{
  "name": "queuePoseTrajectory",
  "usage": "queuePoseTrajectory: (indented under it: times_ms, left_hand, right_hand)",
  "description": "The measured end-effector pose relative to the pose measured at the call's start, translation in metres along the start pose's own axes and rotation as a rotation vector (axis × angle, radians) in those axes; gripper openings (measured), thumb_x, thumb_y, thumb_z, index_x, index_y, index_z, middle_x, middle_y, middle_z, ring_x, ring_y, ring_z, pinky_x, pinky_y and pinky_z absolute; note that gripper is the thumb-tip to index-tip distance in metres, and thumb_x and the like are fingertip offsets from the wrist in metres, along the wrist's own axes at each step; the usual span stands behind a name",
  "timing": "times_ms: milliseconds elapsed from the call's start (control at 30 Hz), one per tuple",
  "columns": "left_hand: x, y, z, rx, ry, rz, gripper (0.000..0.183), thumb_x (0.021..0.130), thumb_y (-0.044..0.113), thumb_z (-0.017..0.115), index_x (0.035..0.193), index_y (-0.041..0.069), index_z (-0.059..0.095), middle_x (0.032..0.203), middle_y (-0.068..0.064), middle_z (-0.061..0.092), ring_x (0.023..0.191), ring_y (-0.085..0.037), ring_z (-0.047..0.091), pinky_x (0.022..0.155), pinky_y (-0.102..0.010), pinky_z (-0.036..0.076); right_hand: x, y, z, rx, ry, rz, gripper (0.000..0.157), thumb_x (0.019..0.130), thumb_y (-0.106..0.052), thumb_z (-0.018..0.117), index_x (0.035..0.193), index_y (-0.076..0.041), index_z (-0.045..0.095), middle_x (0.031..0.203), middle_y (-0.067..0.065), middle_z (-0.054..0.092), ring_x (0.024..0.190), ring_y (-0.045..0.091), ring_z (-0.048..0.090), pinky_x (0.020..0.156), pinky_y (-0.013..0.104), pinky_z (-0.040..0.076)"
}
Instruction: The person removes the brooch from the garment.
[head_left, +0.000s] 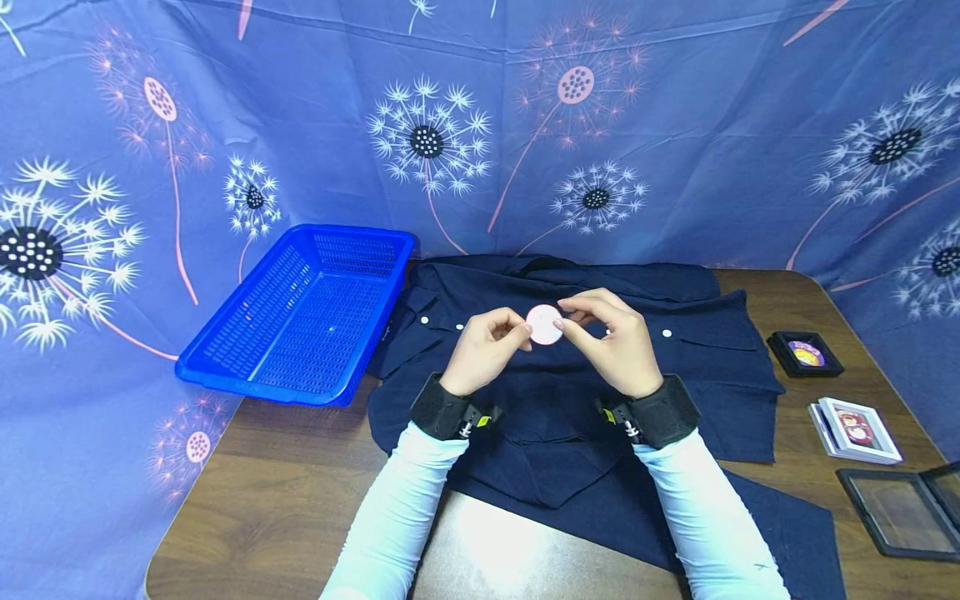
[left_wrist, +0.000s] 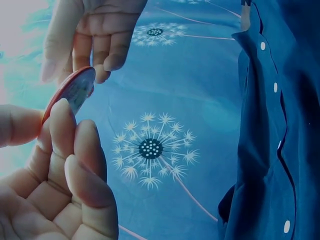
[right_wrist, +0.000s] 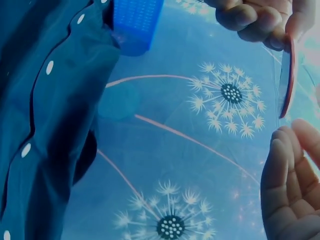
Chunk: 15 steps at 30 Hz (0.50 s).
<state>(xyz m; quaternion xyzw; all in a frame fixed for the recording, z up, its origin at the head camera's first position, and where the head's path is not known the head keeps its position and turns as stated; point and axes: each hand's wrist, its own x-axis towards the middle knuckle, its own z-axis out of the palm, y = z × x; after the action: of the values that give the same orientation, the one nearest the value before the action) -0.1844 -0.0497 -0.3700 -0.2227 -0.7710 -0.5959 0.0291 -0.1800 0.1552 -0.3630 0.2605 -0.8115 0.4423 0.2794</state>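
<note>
A round pin badge [head_left: 543,325] with a pale pink-white face is held up above a dark navy shirt [head_left: 712,375]. My left hand [head_left: 483,346] pinches its left edge between thumb and fingertips. In the left wrist view the badge [left_wrist: 80,92] shows a red rim and a shiny back. My right hand [head_left: 618,342] is at the badge's right edge, its thumb tip overlapping it from the head view. From the right wrist, the fingertips of that hand [right_wrist: 292,185] appear just short of the badge [right_wrist: 288,80], with a small gap.
A blue plastic basket [head_left: 360,350] stands left of the shirt on the wooden table [head_left: 247,508]. Along the right edge lie a black-framed badge [head_left: 806,354], white frames [head_left: 858,429] and an opened black-rimmed clear case [head_left: 900,512]. Flowered blue cloth [head_left: 495,108] hangs behind.
</note>
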Motion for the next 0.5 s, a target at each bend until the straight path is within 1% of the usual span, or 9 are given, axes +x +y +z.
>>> queuePoseTrajectory:
  times_ms: [133,267,367,500]
  left_hand:
    - [0.000,0.001,-0.001,-0.021,0.013,-0.010,0.016,0.095,0.007,0.058,0.087,-0.005,0.067,0.077,-0.019,0.068,0.061,-0.009,0.056,0.053,-0.022,0.032]
    - [0.000,0.000,-0.001,-0.027,0.025,-0.010,0.018,0.096,0.008,0.057,0.088,-0.005,0.067,0.076,-0.019,0.067,0.064,-0.009,0.058,0.055,-0.023,0.033]
    - [0.000,-0.001,-0.002,-0.028,0.038,-0.009,0.019,0.096,0.009,0.057,0.086,-0.004,0.067,0.075,-0.018,0.067,0.064,-0.009,0.057,0.055,-0.023,0.033]
    - [0.001,-0.003,-0.001,-0.037,0.049,-0.013,0.019,0.095,0.009,0.057,0.085,-0.004,0.067,0.074,-0.018,0.066,0.063,-0.009,0.057,0.056,-0.022,0.035]
  right_hand:
    - [-0.003,0.003,-0.001,-0.055,0.018,-0.087,0.028,0.076,0.000,0.080,0.104,-0.004,0.074,0.096,0.009,0.070,0.079,0.018,0.064,0.073,0.016,0.048]
    - [-0.006,0.004,-0.001,-0.124,0.002,-0.155,0.027,0.076,-0.002,0.081,0.102,-0.001,0.073,0.100,0.010,0.069,0.089,0.022,0.066,0.081,0.018,0.049]
    - [-0.008,0.004,0.001,-0.154,-0.015,-0.186,0.028,0.077,-0.003,0.081,0.103,-0.001,0.073,0.104,0.010,0.069,0.096,0.024,0.066,0.086,0.022,0.050]
    - [-0.011,0.007,0.003,-0.168,-0.026,-0.225,0.029,0.076,-0.004,0.082,0.103,-0.002,0.072,0.105,0.011,0.069,0.096,0.023,0.067,0.081,0.028,0.051]
